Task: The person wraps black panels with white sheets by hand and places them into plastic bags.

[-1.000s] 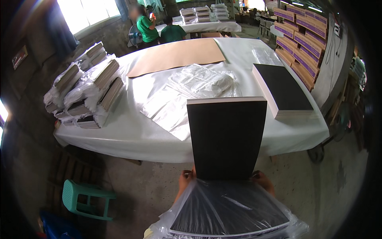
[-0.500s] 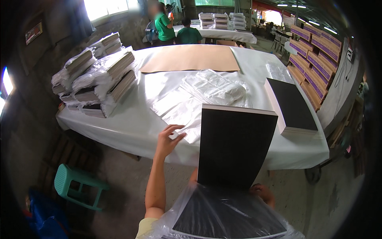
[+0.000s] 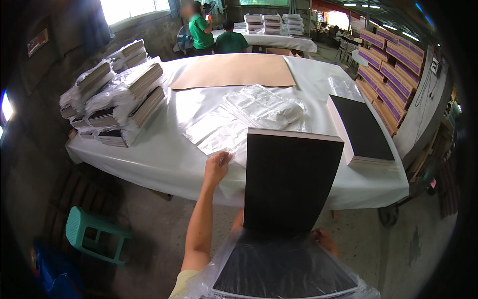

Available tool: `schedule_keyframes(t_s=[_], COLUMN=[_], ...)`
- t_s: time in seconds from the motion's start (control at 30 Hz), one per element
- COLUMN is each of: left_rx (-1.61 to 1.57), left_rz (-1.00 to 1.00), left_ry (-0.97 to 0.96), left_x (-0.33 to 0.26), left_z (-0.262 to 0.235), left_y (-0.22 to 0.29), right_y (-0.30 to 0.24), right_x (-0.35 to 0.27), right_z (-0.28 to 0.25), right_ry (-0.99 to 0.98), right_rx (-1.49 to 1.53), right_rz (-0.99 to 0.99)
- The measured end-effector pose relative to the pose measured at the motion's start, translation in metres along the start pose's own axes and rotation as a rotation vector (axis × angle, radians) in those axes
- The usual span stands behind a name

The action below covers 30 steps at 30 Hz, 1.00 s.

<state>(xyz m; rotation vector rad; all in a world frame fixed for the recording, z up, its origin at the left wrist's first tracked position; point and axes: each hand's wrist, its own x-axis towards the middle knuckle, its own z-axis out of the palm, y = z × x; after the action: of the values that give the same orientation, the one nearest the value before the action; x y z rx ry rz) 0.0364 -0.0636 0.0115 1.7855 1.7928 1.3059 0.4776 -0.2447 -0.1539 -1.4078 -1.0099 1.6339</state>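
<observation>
The left hand (image 3: 217, 167) is pinching a thin clear bag (image 3: 219, 137) lying on the white table (image 3: 149, 154); it looks light, floppy and slippery. The right hand (image 3: 324, 240) is gripping the bottom edge of a stiff black board (image 3: 289, 182), standing upright by the table's edge.

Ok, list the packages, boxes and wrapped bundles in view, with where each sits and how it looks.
Plastic-wrapped bundles: stacked at the table's left end, clear film over flat dark slabs.
Loose clear bags: mid-table, crumpled heap; the left hand touches its near edge.
Purple and white cartons: stacked along the right wall, long and flat.
Bagged stack: nearest the camera, dark slabs in clear plastic.
</observation>
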Motion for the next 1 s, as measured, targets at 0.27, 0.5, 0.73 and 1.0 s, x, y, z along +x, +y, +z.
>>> schedule_keyframes(t_s=[0.27,0.5,0.73,1.0], left_rx=[-0.117,-0.27,-0.392,-0.735], left_rz=[-0.035,-0.135,-0.241,-0.231], left_ry=[0.045,0.039,0.169,0.287], left_x=[-0.001,-0.001,0.004,0.003], left_z=[-0.004,-0.004,-0.003,-0.013], left_y=[-0.007,-0.012,-0.01,-0.014], right_y=[-0.027,-0.027,-0.044,-0.068], right_x=[-0.011,0.0,-0.004,-0.019], right_z=[0.027,0.016,0.036,0.065], right_ry=[0.241,-0.019,0.147,0.361], right_rx=[0.327,0.159,-0.3,-0.501], right_rz=[0.033,-0.026,0.142,0.251])
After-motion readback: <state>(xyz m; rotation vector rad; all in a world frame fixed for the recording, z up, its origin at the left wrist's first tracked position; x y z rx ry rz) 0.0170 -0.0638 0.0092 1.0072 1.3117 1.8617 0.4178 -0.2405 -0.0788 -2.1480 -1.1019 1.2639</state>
